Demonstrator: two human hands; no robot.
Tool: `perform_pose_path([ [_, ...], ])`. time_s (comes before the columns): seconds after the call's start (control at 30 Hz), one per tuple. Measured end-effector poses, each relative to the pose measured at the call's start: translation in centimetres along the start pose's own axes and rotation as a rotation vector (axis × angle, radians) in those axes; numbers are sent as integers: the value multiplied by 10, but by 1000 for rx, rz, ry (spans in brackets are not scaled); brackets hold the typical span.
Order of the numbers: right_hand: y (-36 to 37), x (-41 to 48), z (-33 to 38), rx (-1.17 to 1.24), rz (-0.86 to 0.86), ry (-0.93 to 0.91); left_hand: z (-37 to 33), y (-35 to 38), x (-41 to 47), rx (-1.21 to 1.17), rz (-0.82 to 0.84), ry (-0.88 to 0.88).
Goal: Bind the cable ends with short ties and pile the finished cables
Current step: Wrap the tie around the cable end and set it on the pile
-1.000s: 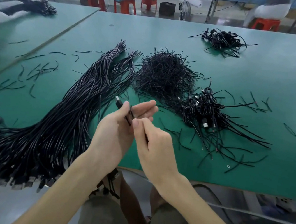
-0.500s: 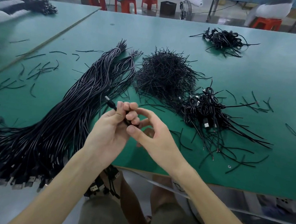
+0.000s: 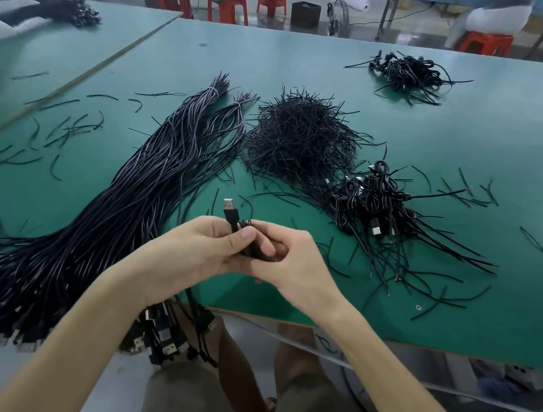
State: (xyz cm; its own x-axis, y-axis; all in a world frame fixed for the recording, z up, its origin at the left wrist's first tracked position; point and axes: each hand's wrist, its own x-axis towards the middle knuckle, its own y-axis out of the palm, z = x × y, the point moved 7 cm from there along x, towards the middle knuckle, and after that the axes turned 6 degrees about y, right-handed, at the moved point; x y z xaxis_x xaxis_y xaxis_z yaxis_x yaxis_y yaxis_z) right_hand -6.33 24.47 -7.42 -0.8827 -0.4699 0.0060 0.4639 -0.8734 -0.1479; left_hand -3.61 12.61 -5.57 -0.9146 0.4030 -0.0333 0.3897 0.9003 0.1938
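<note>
Above table (image 3: pixel 443 152), cable (image 3: pixel 231 215) pinched between fingers (image 3: pixel 242 236).

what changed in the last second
The left hand turned the plug from leaning left to nearly upright. The right hand closed in against it, curling round the cable. The loose cables, tie heap and finished pile stayed put.

The single head-worn camera looks forward and down, close over the hands (image 3: pixel 243 254), across the green surface (image 3: pixel 476 157); far background probably blurred.
</note>
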Motion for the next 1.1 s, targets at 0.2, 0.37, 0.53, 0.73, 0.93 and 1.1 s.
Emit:
perform_pose_path([
  [0.2,11,2,2,-159,107,24,7,2,-8,-48,-49,21],
  [0.37,7,3,-1,-152,156,70,18,-8,-7,-109,-173,3],
  [0.53,5,0,-1,-180,123,33,21,-9,-6,-16,-188,19],
  [0.73,-2,0,5,-164,-12,19,10,-22,-7,371,-338,121],
  [0.93,-6,1,2,-144,39,69,15,-26,-7,286,-251,124],
  [1.1,-8,-3,3,-279,99,32,16,-20,0,342,-164,121],
])
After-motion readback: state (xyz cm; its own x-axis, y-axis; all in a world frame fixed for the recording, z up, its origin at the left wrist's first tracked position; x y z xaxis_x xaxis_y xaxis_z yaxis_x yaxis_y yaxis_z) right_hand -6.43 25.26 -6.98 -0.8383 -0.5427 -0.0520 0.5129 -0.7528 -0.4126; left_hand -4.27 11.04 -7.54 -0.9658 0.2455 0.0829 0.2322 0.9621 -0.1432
